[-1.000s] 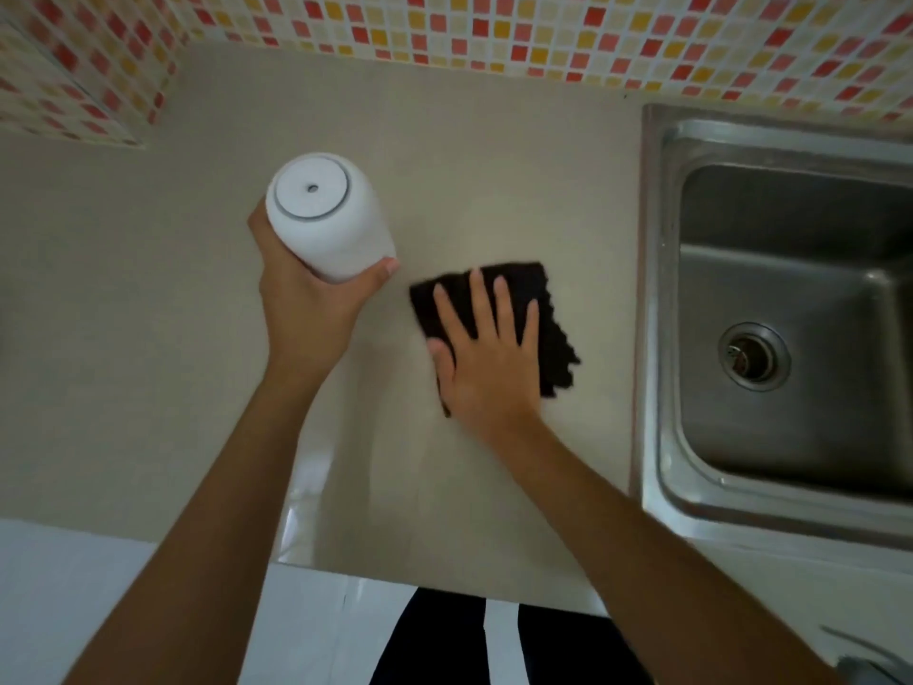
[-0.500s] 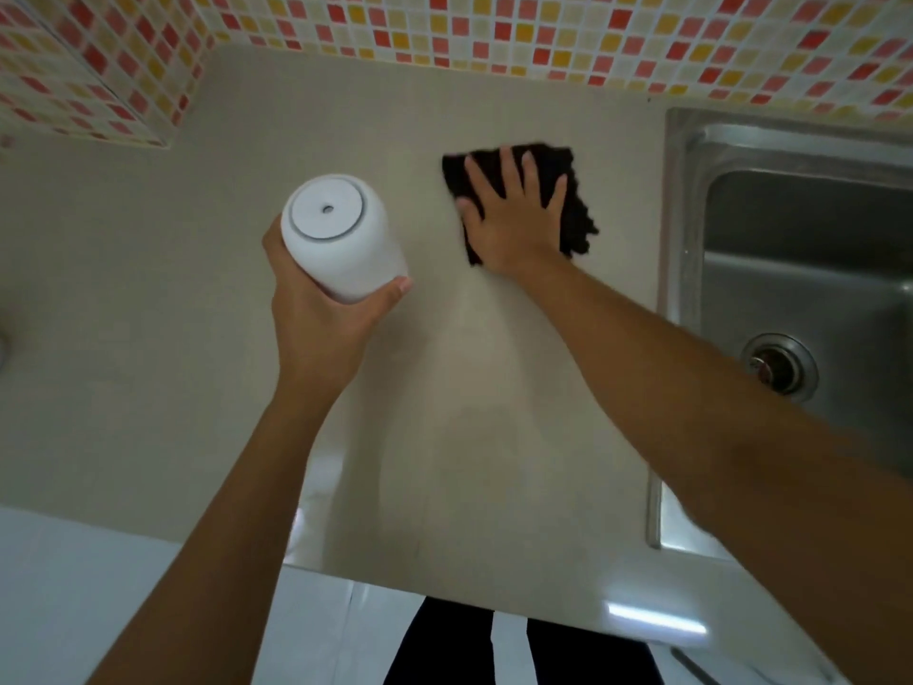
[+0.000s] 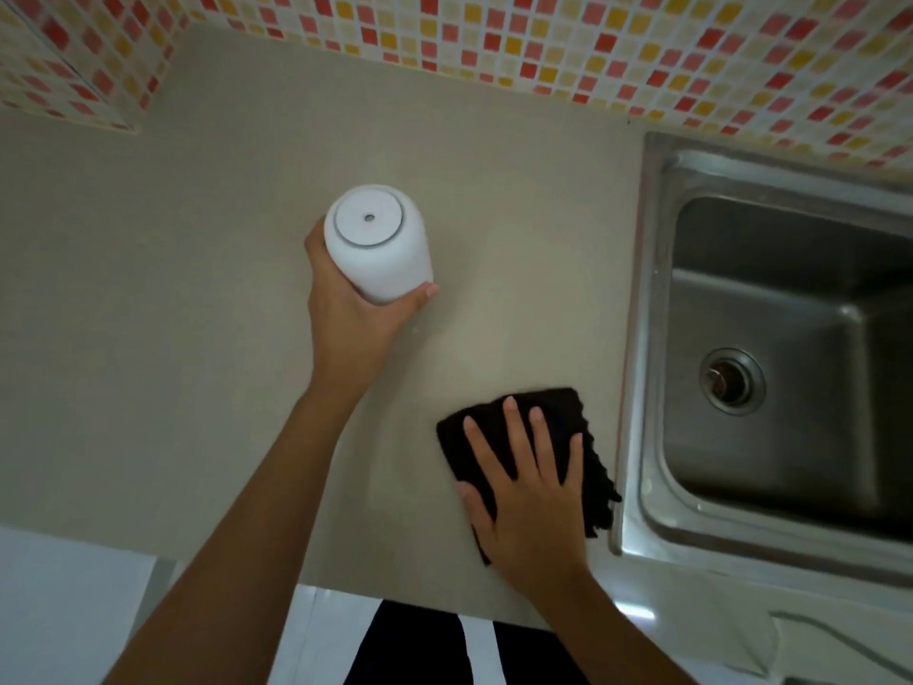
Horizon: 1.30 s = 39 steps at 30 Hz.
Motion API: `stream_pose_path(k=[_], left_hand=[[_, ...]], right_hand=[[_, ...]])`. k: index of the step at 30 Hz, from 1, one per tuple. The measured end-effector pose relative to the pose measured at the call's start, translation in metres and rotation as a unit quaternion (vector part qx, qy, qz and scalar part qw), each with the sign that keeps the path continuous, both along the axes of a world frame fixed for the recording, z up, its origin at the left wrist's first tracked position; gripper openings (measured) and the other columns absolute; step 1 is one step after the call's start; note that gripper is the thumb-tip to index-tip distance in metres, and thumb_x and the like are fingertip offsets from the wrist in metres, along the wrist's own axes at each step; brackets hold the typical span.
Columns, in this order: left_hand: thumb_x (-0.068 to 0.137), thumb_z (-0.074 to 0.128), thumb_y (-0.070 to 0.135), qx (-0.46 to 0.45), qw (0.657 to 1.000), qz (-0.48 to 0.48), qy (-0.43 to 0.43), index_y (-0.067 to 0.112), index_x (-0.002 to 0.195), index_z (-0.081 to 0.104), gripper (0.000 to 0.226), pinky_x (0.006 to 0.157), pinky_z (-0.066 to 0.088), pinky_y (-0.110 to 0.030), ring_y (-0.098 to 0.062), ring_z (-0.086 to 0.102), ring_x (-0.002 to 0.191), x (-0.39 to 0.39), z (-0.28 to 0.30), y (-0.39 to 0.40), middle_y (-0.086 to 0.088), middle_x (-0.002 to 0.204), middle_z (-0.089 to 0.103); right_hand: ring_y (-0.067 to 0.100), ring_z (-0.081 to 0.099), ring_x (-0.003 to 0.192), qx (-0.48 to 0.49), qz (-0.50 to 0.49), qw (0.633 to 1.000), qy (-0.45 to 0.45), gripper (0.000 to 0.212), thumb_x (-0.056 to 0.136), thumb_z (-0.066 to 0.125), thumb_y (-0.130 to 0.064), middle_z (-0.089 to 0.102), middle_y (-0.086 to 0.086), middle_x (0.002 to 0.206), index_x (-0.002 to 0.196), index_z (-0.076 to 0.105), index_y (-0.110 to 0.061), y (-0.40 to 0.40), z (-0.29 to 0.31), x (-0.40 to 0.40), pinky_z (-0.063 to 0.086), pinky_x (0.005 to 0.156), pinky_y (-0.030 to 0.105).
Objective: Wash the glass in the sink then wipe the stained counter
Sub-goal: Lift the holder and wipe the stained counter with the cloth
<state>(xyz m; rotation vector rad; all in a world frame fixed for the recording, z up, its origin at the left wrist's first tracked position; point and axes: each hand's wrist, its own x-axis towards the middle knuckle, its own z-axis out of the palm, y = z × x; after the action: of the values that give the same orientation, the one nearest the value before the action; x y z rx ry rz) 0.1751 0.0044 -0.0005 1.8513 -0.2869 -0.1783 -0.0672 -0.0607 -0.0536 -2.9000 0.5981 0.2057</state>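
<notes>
My left hand (image 3: pixel 353 328) grips a white bottle (image 3: pixel 378 242) with a flat round cap, held above the beige counter (image 3: pixel 197 313). A black cloth (image 3: pixel 588 467) lies flat on the counter near its front edge, just left of the sink. My right hand (image 3: pixel 531 501) presses down on the cloth with straight, spread fingers. The steel sink (image 3: pixel 770 348) is at the right, with its drain (image 3: pixel 731 380) showing and no glass visible inside it.
A mosaic tile wall (image 3: pixel 593 47) in red, orange and yellow runs along the back and turns at the left corner. White cabinet fronts (image 3: pixel 64 610) and my dark clothing (image 3: pixel 410 645) lie below the counter's front edge.
My right hand slid the cloth from the middle of the counter to the back near the wall, then forward to the front edge by the sink. The left hand kept its hold on the bottle.
</notes>
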Motion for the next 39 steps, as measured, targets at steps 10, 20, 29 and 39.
stream_pose_path(k=[10,20,29,39], left_hand=[[0.060,0.090,0.031,0.016,1.000,-0.020,-0.003,0.027,0.138,0.025,0.102,0.103,0.046,-0.038,-0.005,0.049,0.124,-0.011,-0.011,-0.007,0.008,0.138,0.047],[0.060,0.091,0.027,0.009,0.999,-0.040,-0.010,0.027,0.136,0.026,0.099,0.103,0.043,-0.022,0.001,0.047,0.123,-0.020,-0.015,-0.008,0.009,0.135,0.046],[0.061,0.090,0.025,0.016,0.997,-0.075,0.004,0.025,0.139,0.026,0.102,0.110,0.038,-0.029,-0.003,0.043,0.129,-0.025,-0.019,0.004,0.004,0.142,0.043],[0.086,0.055,0.014,0.077,0.995,-0.006,-0.069,0.015,0.115,0.057,0.029,0.082,0.049,-0.032,-0.014,0.055,0.091,-0.124,-0.004,0.024,0.001,0.102,0.053]], right_hand=[[0.027,-0.001,0.147,-0.011,-0.180,0.983,-0.010,0.059,0.096,0.013,-0.059,0.002,0.004,0.161,0.151,0.006,-0.039,-0.160,-0.008,0.170,-0.003,0.113,0.060],[0.026,0.012,0.146,-0.023,-0.173,0.983,-0.064,0.054,0.101,0.019,-0.041,0.016,0.007,0.159,0.152,0.018,-0.023,-0.149,-0.011,0.152,0.007,0.118,0.048],[0.032,0.028,0.141,-0.033,-0.168,0.983,-0.069,0.053,0.099,0.031,-0.039,0.031,0.011,0.153,0.148,0.033,-0.020,-0.064,-0.008,0.061,0.025,0.112,0.050],[0.024,0.040,0.128,0.124,-0.202,0.958,-0.164,0.049,0.099,0.023,-0.040,0.048,0.001,0.141,0.120,0.063,-0.023,-0.090,0.028,0.052,0.027,0.103,0.046]])
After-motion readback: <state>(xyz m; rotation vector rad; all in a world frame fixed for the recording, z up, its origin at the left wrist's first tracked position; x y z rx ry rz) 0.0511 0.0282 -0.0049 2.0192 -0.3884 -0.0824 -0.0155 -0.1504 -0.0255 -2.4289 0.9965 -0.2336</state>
